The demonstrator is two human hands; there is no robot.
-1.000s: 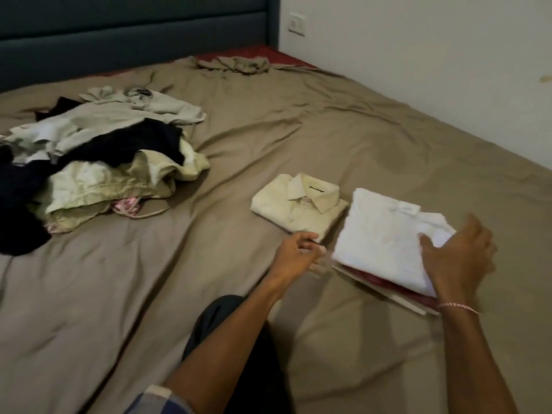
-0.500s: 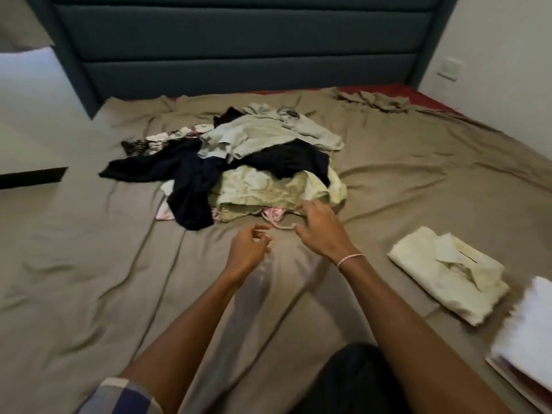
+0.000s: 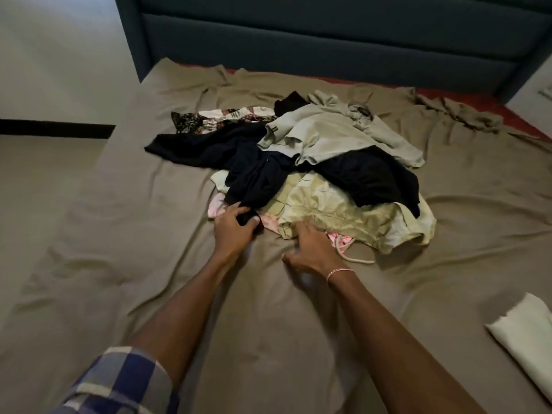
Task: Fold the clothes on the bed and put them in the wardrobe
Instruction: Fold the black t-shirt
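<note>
Left grip point(image 3: 236, 231) holding soft black garment point(image 3: 254, 174), crumpled clothes heap point(image 3: 328, 201)

No writing can be read anywhere. A small dark tag point(image 3: 271, 129) on the grey-green shirt point(image 3: 328, 135), toward 12 o'clock, is too blurred to read.

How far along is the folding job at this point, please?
Done: one folded garment lies at the right edge. In hand: the left hand grips a black garment in the pile; the right hand touches the pile's near edge. Left: the whole pile is unfolded.
</note>
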